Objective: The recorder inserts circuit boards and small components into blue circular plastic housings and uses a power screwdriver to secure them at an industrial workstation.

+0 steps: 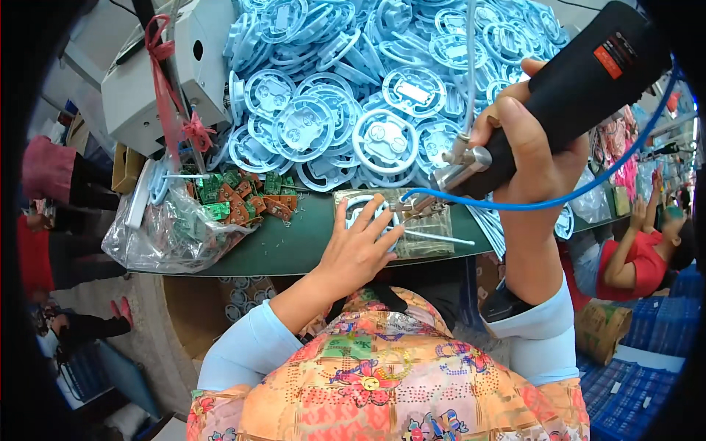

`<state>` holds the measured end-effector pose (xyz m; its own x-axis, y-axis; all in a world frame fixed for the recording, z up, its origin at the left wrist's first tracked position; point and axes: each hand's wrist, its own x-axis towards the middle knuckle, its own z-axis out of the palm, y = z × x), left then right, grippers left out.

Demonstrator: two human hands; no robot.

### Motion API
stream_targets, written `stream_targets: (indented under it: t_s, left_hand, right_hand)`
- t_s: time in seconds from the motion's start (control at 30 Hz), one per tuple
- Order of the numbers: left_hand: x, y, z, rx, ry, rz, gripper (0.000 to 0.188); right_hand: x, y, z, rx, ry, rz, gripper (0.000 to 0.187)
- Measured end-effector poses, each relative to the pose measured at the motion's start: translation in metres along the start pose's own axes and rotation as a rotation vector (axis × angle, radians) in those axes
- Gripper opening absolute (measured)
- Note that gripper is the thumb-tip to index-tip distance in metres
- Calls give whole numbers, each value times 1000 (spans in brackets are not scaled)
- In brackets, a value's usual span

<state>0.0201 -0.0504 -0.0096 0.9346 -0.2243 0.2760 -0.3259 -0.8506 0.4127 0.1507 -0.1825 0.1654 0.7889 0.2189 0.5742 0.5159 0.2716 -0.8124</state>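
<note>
My right hand [531, 143] is wrapped round a black powered screwdriver [588, 77], tilted so that its metal nose points down and left. Its tip reaches a round light-blue plastic part [354, 213] under my left hand [351, 250]. The left fingers are spread over that part and hold its rim down on a clear, yellowish block [440, 245] at the table's front. A thin white stick [460, 239] juts out to the right over the block. My fingers hide the middle of the part, and whether the tip touches a screw I cannot tell.
A large heap of round light-blue parts [305, 128] covers the table's far side. Small green and brown circuit boards [239, 195] lie left, beside a plastic bag [173, 235]. A grey-white machine [165, 77] stands far left. The blue hose [544, 206] arches across my right wrist. Other people sit nearby.
</note>
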Motion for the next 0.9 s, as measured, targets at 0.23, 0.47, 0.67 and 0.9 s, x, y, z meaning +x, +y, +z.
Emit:
stream_targets:
  t_s: [0.23, 0.47, 0.67, 0.9]
  left_hand:
    - [-5, -2, 5, -47, 16, 29, 42]
    - [-3, 0, 6, -11, 12, 41, 41]
    - [-4, -1, 2, 12, -15, 21, 42]
    - [-4, -7, -22, -24, 65, 49, 69]
  right_hand:
    - [-12, 12, 3, -48, -32, 13, 40]
    - [-30, 29, 0, -200, 18, -135, 41]
    - [-7, 5, 1, -58, -63, -63, 40]
    - [22, 32, -9, -201, 16, -114, 38]
